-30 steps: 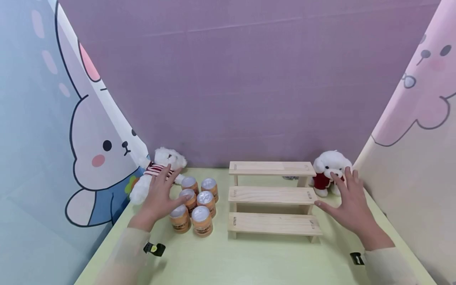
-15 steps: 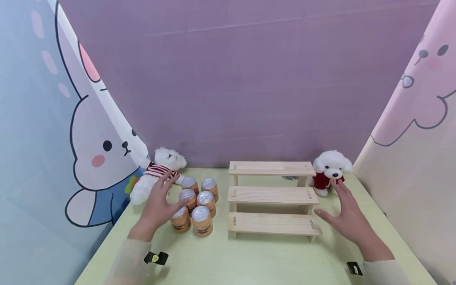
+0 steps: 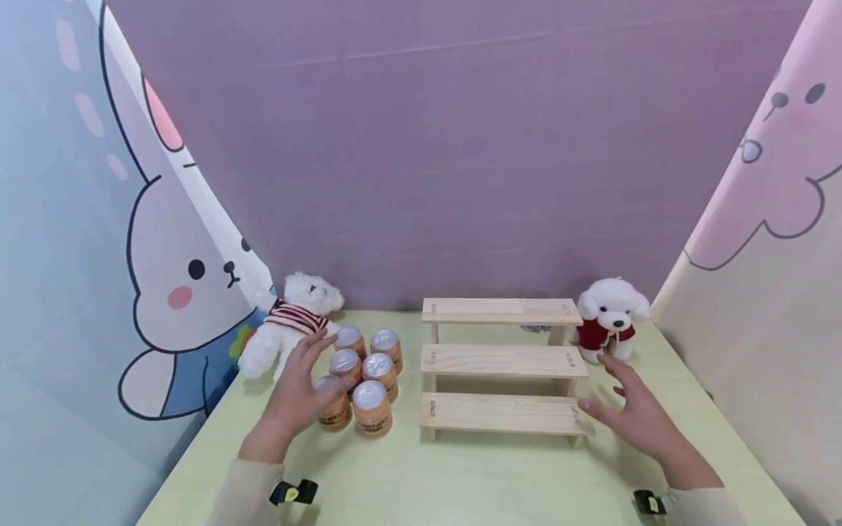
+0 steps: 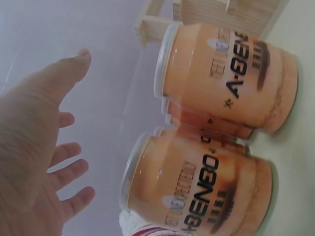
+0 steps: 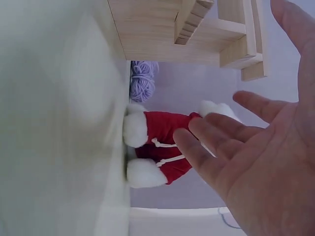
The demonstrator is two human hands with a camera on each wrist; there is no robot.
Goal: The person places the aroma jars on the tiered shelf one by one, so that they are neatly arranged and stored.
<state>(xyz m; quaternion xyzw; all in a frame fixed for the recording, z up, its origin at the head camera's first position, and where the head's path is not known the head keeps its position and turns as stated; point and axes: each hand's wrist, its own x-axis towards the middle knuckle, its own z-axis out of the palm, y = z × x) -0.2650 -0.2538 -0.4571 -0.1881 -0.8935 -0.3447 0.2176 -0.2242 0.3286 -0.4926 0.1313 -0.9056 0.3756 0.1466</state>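
Several orange cans (image 3: 373, 416) with silver lids stand grouped on the table, left of a three-step wooden rack (image 3: 503, 413). My left hand (image 3: 296, 398) hovers at the left of the cans, fingers spread and nothing in its grasp. In the left wrist view, two cans (image 4: 221, 182) show printed labels, with a gap between them and my palm. My right hand (image 3: 634, 413) hangs beside the rack's right end, fingers loosely bent and holding nothing. Behind it sits a white plush dog (image 3: 615, 310) in a red top, apart from the fingers in the right wrist view.
A white teddy bear (image 3: 299, 314) in a striped sweater leans at the back left, behind the left hand. A ball of lilac yarn (image 5: 142, 81) lies behind the rack. A purple cloth wall (image 3: 421, 146) closes the back, and printed panels flank both sides.
Both hands have come down and nearer to the person. The left one has also shifted slightly right; the right one no longer covers the plush dog. Cans and rack have stayed put.
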